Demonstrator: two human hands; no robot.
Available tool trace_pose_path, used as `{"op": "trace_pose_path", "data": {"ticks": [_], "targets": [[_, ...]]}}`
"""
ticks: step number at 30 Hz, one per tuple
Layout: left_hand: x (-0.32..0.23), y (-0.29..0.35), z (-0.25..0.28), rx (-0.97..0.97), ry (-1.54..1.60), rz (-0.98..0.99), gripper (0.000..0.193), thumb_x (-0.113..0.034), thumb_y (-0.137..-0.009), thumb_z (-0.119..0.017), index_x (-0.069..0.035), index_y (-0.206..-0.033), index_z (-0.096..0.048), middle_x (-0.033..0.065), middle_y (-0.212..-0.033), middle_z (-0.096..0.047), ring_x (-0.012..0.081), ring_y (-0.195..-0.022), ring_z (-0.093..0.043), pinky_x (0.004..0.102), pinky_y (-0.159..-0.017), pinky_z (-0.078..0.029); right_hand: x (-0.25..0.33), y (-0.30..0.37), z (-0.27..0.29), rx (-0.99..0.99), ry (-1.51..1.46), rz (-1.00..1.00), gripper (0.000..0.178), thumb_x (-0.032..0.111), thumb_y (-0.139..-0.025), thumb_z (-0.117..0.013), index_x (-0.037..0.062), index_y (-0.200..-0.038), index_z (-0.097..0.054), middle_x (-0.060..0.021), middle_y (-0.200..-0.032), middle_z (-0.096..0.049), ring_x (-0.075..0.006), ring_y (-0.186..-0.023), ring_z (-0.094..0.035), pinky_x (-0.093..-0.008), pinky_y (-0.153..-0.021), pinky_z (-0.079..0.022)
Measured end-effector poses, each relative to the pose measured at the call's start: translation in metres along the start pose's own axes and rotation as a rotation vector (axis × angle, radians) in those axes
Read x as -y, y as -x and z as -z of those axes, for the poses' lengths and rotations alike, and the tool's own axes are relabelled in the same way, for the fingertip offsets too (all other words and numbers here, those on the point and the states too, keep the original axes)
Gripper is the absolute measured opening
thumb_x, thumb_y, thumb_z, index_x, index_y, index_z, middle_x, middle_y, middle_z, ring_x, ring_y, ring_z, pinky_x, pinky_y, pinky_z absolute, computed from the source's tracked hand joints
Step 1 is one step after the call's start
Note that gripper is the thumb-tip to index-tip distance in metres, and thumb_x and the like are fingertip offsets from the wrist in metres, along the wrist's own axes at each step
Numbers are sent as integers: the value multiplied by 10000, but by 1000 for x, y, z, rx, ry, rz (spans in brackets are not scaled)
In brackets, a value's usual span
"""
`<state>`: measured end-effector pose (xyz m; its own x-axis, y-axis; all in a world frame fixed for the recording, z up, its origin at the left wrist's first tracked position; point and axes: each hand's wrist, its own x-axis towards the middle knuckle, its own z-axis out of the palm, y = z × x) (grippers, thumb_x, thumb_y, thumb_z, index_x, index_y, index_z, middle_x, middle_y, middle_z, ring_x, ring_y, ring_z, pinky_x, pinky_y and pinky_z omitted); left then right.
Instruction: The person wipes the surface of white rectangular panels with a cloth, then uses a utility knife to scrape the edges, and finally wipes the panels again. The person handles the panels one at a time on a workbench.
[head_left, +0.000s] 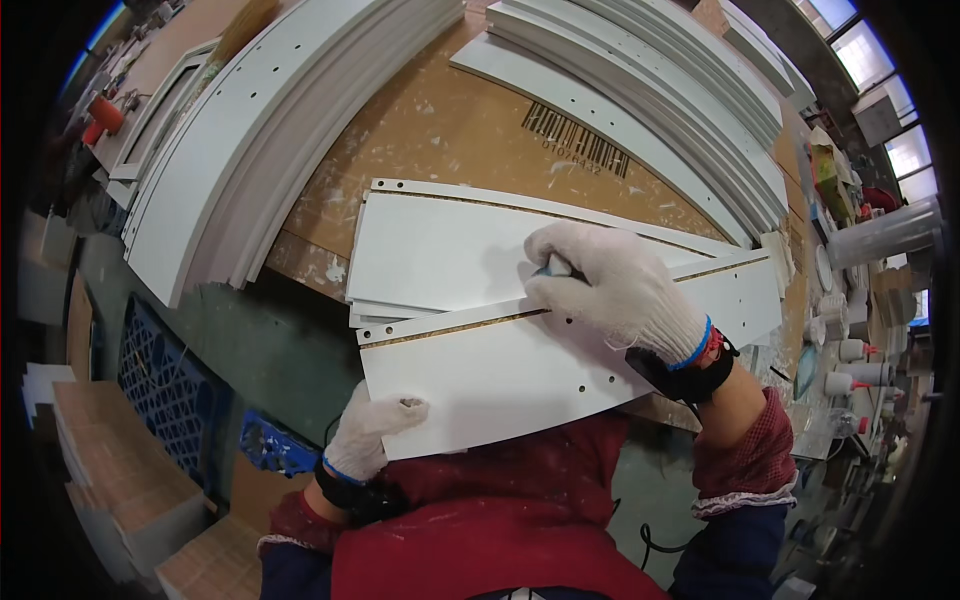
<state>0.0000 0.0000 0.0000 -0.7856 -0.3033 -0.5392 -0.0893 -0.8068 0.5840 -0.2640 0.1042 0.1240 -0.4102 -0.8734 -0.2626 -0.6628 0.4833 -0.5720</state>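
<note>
A long white panel (500,385) with drilled holes and a brown groove near its far edge lies tilted across my front. Its near left corner is gripped by my left hand (372,428), in a white knit glove, with the thumb on top. Above the groove, my gloved right hand (610,285) is closed in a pinch around a small pale piece (556,266) with a bluish edge, its kind mostly hidden by the fingers. Beneath and behind the front panel rests another white grooved panel (440,245), on more of the same.
Stacks of white panels stand at the back left (225,130) and back right (640,90) on a cardboard-covered table (420,125). Blue plastic pallets (165,385) and cartons (120,450) are on the floor at left. Bottles with red tips (850,350) line the right side.
</note>
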Motion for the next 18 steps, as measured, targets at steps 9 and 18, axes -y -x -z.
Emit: {"op": "trace_pose_path", "data": {"ticks": [9,18], "targets": [[-13,3,3,-3,39,4,513,68,-785,-620,124,-1262,-440,239,-1068,-602,341,-878,-674,557,-713,-591,-10,-1,0,-120,-35,-3,234,204,-805,-640,50,-979,-608,-156,-795,-612,-305,-718,-610,-373,-674,-480],[2,-1,7,73,151,70,656,45,-774,-663,119,-1339,-339,321,-1179,-541,462,-957,-643,679,-696,-557,-7,-6,-16,-75,115,27,245,271,-835,-616,59,-958,-606,-174,-808,-622,-350,-758,-623,-408,-684,-493]]}}
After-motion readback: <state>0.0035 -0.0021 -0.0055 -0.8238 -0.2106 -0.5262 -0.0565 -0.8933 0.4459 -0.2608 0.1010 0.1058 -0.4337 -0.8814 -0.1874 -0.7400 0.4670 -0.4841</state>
